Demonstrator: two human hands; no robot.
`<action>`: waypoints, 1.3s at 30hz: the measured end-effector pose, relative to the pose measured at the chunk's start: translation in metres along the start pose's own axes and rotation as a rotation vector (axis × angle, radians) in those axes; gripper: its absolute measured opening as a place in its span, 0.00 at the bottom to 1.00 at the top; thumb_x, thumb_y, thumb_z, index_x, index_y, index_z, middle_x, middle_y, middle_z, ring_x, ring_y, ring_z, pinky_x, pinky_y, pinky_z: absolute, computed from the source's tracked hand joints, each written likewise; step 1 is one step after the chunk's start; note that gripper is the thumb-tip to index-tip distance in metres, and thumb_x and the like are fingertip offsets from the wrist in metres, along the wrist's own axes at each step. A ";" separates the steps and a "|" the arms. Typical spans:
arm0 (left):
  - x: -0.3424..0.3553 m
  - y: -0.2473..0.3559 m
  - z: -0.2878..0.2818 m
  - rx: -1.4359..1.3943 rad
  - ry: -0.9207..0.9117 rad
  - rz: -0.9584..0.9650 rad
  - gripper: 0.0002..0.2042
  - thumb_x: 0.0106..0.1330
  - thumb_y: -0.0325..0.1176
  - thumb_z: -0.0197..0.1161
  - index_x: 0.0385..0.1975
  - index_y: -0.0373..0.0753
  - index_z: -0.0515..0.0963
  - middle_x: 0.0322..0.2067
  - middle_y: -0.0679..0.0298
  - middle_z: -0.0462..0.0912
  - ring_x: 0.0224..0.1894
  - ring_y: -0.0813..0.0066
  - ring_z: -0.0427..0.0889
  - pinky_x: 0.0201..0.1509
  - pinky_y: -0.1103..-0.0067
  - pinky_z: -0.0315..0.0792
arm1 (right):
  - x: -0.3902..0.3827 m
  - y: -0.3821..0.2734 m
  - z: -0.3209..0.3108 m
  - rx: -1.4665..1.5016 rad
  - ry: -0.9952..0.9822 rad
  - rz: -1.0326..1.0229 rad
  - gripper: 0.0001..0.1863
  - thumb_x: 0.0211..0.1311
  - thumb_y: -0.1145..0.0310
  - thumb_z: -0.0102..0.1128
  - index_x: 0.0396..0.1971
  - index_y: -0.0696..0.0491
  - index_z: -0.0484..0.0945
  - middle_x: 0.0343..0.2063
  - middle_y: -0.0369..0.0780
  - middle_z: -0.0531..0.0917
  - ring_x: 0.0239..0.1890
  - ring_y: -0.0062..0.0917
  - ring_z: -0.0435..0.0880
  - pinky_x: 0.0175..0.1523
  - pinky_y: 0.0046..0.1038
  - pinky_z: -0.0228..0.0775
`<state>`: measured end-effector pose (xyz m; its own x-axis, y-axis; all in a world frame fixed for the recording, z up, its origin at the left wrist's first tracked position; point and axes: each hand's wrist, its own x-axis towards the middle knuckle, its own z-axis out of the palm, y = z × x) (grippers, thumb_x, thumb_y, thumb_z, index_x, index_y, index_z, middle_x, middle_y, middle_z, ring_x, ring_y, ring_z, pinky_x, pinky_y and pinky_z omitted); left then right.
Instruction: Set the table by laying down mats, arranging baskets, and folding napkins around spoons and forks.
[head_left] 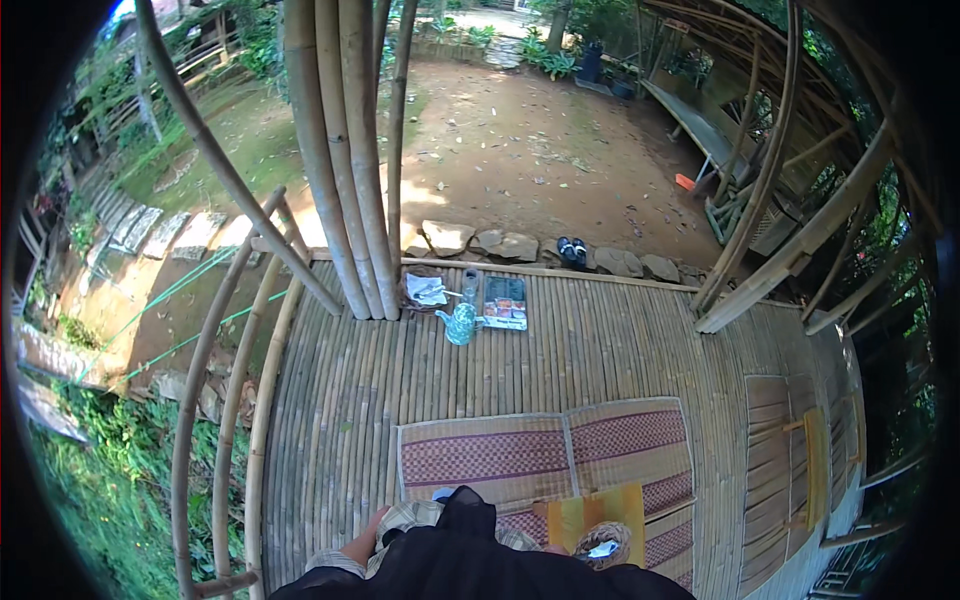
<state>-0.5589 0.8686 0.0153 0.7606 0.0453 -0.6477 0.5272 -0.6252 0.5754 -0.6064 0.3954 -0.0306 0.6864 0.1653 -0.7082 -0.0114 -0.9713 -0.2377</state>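
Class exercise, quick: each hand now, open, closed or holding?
Left hand: cannot be told; not clearly visible.
Right hand: cannot be told; unclear beside the draped black cloth.

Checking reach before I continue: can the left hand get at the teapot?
Probably not from this spot: the teapot stands beyond the mat, near the far edge of the bamboo floor, while what seems the left forearm is far back.
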 end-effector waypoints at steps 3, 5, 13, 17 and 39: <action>0.048 0.050 -0.015 -0.030 -0.048 0.022 0.17 0.47 0.43 0.57 0.30 0.36 0.73 0.30 0.55 0.77 0.36 0.60 0.75 0.38 0.73 0.68 | 0.014 0.128 -0.060 -0.075 0.010 -0.016 0.14 0.42 0.62 0.44 0.22 0.56 0.76 0.26 0.45 0.77 0.33 0.37 0.76 0.36 0.33 0.67; 0.071 0.084 -0.018 -0.008 0.002 0.033 0.17 0.47 0.43 0.56 0.30 0.36 0.73 0.30 0.55 0.76 0.36 0.60 0.75 0.38 0.72 0.68 | 0.027 0.170 -0.074 -0.113 -0.005 -0.050 0.14 0.42 0.62 0.45 0.22 0.55 0.76 0.27 0.45 0.77 0.33 0.37 0.76 0.36 0.33 0.68; 0.194 0.221 -0.044 -0.096 0.137 0.121 0.13 0.49 0.39 0.54 0.30 0.37 0.73 0.30 0.54 0.76 0.35 0.61 0.75 0.39 0.73 0.68 | 0.181 0.135 -0.092 -0.262 -0.040 -0.203 0.14 0.42 0.62 0.45 0.21 0.54 0.76 0.27 0.43 0.77 0.33 0.36 0.76 0.36 0.33 0.68; 0.237 0.265 -0.043 -0.110 0.228 0.050 0.12 0.49 0.37 0.54 0.31 0.37 0.73 0.29 0.54 0.76 0.35 0.63 0.75 0.39 0.75 0.68 | 0.248 0.132 -0.211 0.217 -0.028 0.082 0.14 0.43 0.61 0.46 0.24 0.55 0.76 0.28 0.44 0.77 0.34 0.37 0.75 0.38 0.33 0.67; 0.431 0.470 0.051 -0.812 0.674 -0.441 0.12 0.49 0.33 0.55 0.33 0.37 0.71 0.24 0.61 0.76 0.29 0.71 0.76 0.34 0.77 0.69 | 0.609 0.063 -0.826 -0.187 0.054 -0.335 0.12 0.50 0.64 0.47 0.30 0.57 0.73 0.24 0.44 0.77 0.30 0.30 0.76 0.38 0.28 0.67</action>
<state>-0.0028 0.5549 -0.0190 0.3677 0.6978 -0.6147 0.7013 0.2259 0.6761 0.4122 0.2934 0.0722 0.6672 0.4739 -0.5747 0.3492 -0.8805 -0.3206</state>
